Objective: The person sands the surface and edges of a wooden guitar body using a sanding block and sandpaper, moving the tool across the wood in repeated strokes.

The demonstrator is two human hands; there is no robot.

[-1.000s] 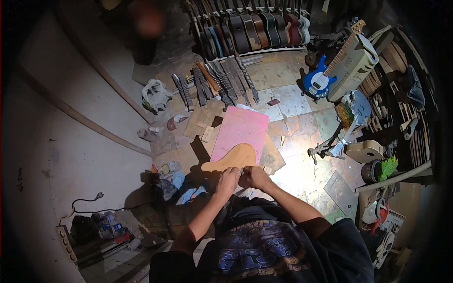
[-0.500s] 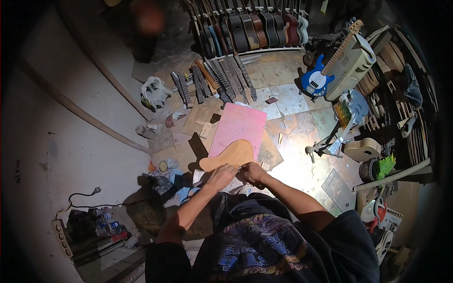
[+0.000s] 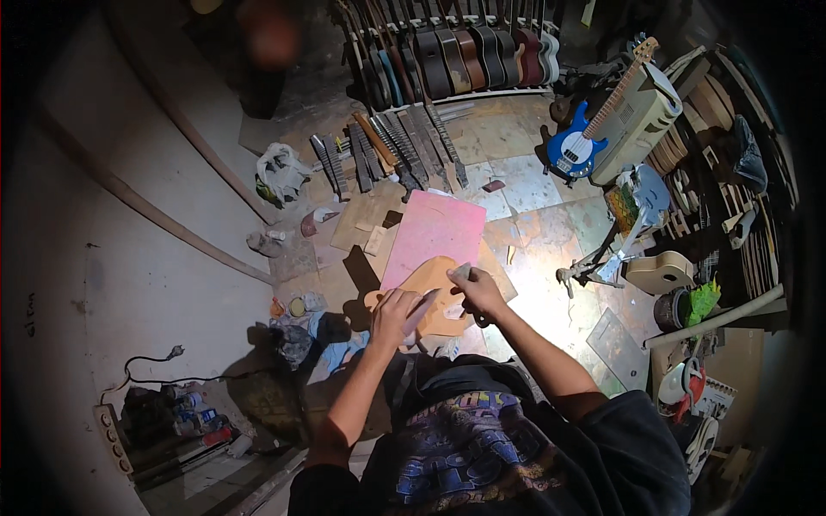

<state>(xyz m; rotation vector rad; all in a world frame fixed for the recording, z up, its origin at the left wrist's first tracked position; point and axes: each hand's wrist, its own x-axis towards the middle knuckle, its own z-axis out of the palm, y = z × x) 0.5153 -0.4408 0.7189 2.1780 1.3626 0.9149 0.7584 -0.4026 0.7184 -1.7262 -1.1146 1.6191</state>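
A light tan wooden guitar-body shape [image 3: 428, 275] lies before me, partly over a pink board [image 3: 434, 224], with a pale patch near its lower right. My left hand [image 3: 392, 316] is closed at a flat, dull purplish strip [image 3: 420, 314] over the body's left part, its fingertips bent at the strip. My right hand [image 3: 478, 295] is raised at the body's right side, closed on a small greyish piece [image 3: 460, 275] between thumb and fingers; the piece's exact kind is too small to tell.
A guitar rack [image 3: 456, 64] and rows of necks [image 3: 387, 146] are beyond. A blue bass [image 3: 572, 146], stand [image 3: 581, 275] and acoustic guitar body [image 3: 658, 273] are to the right. Tins and cloths [image 3: 305, 340], a power strip [image 3: 110, 434] and leaning pipes [image 3: 172, 219] are left.
My right hand has moved up and to the right, away from my left hand, with the greyish piece now showing in it. The purplish strip at my left hand now shows over the wood.
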